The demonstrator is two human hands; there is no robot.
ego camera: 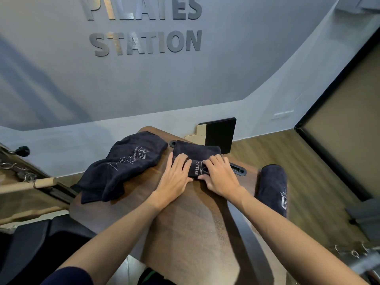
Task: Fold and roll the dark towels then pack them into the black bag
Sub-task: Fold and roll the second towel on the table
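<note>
Both hands, left and right, grip the rolled end of the folded towel on the wooden surface.

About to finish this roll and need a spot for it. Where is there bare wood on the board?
Bare wood lies on the near half of the board, between the forearms, bordered by the loose towel pile on the left and the finished roll on the right. Farther out it is crowded: left hand and right hand cover the half-rolled towel.
</note>
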